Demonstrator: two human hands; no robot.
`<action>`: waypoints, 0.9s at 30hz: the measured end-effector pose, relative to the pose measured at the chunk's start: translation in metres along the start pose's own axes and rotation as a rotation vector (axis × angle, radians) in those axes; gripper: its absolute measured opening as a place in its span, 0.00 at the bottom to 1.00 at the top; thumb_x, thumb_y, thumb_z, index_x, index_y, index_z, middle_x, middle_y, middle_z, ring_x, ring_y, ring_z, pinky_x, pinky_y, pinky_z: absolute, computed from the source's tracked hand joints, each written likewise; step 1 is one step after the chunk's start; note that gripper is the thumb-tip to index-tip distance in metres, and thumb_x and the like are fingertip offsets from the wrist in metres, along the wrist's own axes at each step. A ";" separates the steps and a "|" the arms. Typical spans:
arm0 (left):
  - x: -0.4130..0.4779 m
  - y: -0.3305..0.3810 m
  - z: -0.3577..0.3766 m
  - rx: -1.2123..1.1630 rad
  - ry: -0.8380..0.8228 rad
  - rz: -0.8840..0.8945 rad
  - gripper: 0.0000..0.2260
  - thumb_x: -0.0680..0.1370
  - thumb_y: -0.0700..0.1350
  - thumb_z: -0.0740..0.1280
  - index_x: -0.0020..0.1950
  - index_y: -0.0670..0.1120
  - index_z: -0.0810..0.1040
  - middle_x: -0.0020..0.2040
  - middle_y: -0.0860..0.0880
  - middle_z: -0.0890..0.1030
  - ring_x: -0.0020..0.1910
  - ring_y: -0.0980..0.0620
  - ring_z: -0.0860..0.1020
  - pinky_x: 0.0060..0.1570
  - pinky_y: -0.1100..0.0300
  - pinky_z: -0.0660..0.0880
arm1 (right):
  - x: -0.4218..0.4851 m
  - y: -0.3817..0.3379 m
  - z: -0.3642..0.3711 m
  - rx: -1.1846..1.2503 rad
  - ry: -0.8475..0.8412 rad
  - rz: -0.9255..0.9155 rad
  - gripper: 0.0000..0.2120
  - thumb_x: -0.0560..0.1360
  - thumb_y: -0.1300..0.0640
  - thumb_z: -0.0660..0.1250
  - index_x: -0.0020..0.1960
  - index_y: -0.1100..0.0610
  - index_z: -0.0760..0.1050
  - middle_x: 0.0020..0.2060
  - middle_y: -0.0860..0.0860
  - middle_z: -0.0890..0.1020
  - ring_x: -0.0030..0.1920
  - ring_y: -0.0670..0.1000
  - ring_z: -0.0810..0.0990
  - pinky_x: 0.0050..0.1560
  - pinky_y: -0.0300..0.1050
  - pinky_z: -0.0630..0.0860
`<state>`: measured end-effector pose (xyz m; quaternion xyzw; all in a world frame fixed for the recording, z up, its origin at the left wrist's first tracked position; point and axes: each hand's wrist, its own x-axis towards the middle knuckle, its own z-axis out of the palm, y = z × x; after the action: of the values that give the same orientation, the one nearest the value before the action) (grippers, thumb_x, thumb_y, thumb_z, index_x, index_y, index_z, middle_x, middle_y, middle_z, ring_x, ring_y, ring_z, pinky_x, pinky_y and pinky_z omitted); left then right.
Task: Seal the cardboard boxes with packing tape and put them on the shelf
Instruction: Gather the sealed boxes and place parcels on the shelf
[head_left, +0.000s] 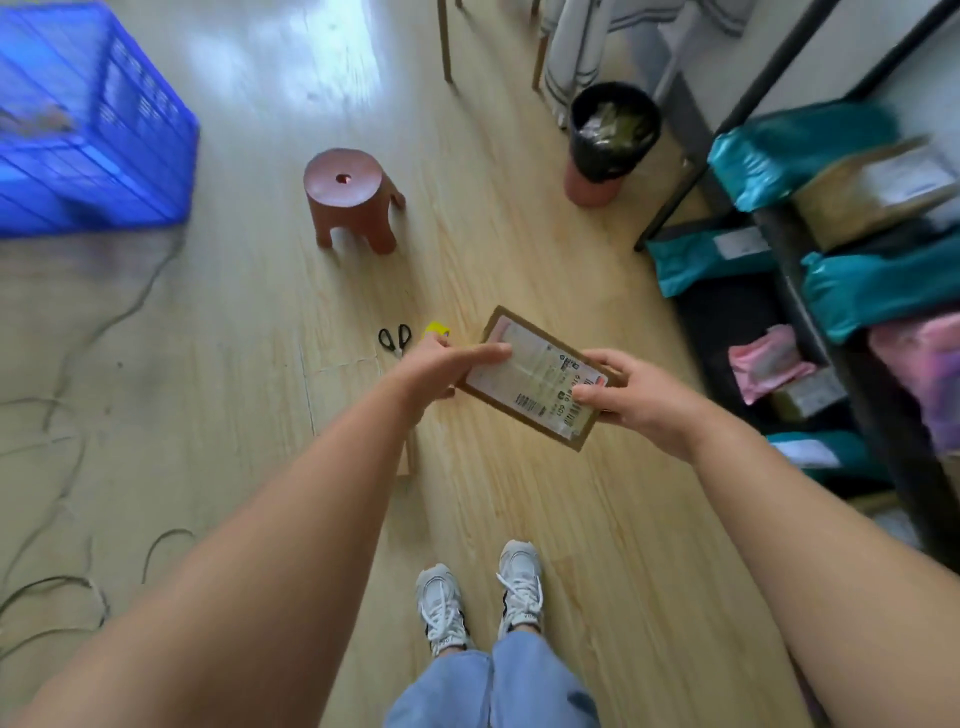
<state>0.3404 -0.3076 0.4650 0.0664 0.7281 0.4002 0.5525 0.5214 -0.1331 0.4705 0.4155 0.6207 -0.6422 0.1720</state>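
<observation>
We hold the box (535, 364) in both hands above the floor (571, 519), label up, near the shelf (878, 415) on the right. Our left hand (436, 369) grips its left edge, one finger stretched flat across the label, the rest tucked underneath. Our right hand (634, 400) pinches the near right corner, thumb on top, fingers curled under. Beyond the left hand lie scissors (395, 339) and a small yellow thing (437, 329), too blurred to name. Farther off stand a stool (349, 195) and a bin (610, 135); a crate (93, 130) sits far left.

box (535, 376): matt brown cardboard, glossy paper label | floor (519, 249): glossy pale wood | stool (350, 197): smooth plastic
</observation>
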 end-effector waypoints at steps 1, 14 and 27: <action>-0.013 0.013 0.004 0.008 -0.018 0.001 0.52 0.53 0.67 0.79 0.70 0.43 0.69 0.59 0.44 0.82 0.58 0.46 0.80 0.65 0.47 0.73 | -0.018 -0.011 -0.007 0.003 0.015 -0.016 0.23 0.77 0.61 0.70 0.70 0.52 0.71 0.56 0.53 0.84 0.56 0.50 0.84 0.61 0.50 0.79; -0.141 0.187 0.101 -0.123 -0.047 0.246 0.39 0.65 0.66 0.74 0.73 0.60 0.65 0.59 0.44 0.74 0.54 0.40 0.79 0.51 0.45 0.81 | -0.181 -0.117 -0.078 0.384 0.546 -0.213 0.37 0.75 0.37 0.69 0.77 0.53 0.63 0.55 0.44 0.78 0.52 0.45 0.77 0.57 0.51 0.79; -0.180 0.345 0.174 0.054 -0.090 0.506 0.33 0.64 0.68 0.75 0.59 0.48 0.73 0.49 0.50 0.81 0.49 0.53 0.79 0.44 0.59 0.73 | -0.276 -0.203 -0.180 0.435 0.635 -0.484 0.24 0.78 0.47 0.70 0.71 0.50 0.70 0.57 0.49 0.83 0.55 0.50 0.84 0.58 0.50 0.81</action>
<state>0.4387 -0.0850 0.8144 0.2790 0.6732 0.5028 0.4648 0.5935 -0.0107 0.8305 0.4614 0.5728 -0.6200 -0.2732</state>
